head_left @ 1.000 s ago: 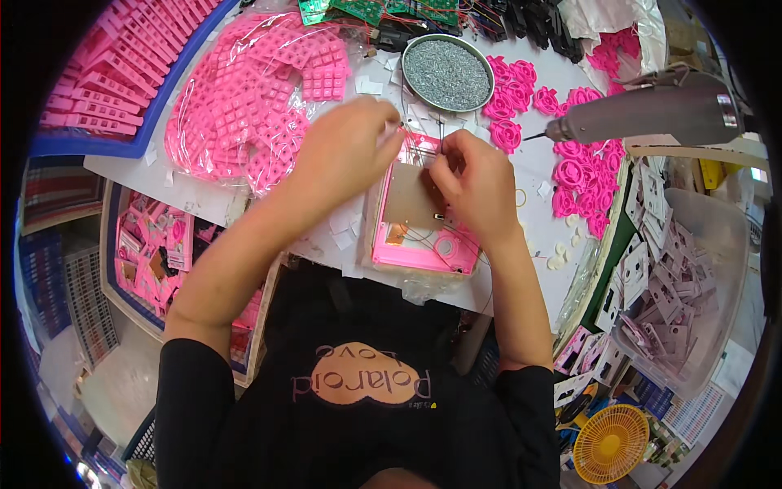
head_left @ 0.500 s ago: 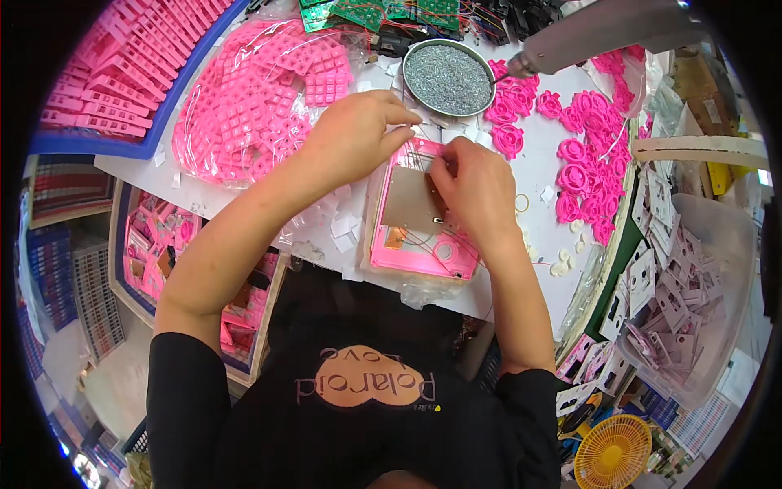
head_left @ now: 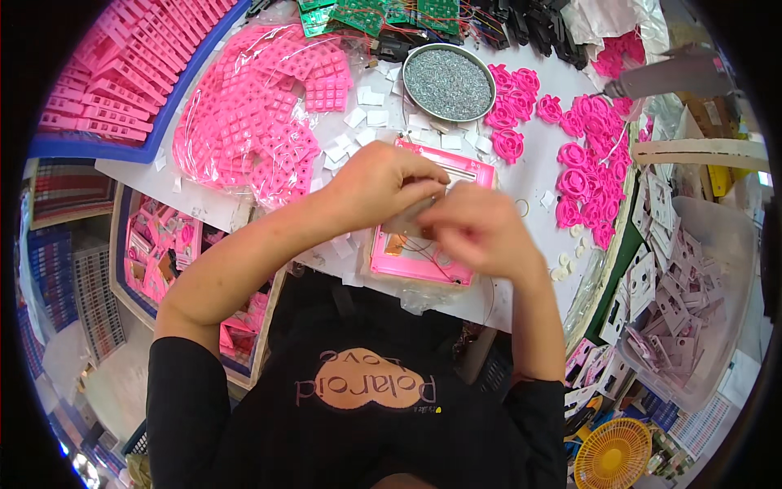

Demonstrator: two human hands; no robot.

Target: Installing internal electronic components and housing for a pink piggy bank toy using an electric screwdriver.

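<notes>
A pink plastic housing point(head_left: 393, 265) lies on the table in front of me, with thin wires and a copper-coloured patch inside it. Over its middle, my left hand point(head_left: 389, 186) reaches in from the left, thumb and fingers closed in a pinch. My right hand point(head_left: 482, 228), slightly blurred, is curled close beside it above the housing. Part of a grey-brown flat plate point(head_left: 410, 220) shows between and below the hands; they cover the rest, and what either hand grips is hidden. Metal rods point(head_left: 463, 173) show near the housing's far end.
A round tin of small screws point(head_left: 450, 81) stands beyond the housing. Bagged pink keypads point(head_left: 244, 122) lie left, pink ring parts point(head_left: 582, 179) right. A grey electric screwdriver point(head_left: 672, 80) hangs at far right. White paper pieces point(head_left: 358, 130), green circuit boards point(head_left: 358, 15) and a blue crate point(head_left: 155, 147) surround this area.
Both hands have moved nearer me and closer together over the housing. More of the housing's far end shows, and less of the grey-brown plate. The hanging screwdriver has swung right.
</notes>
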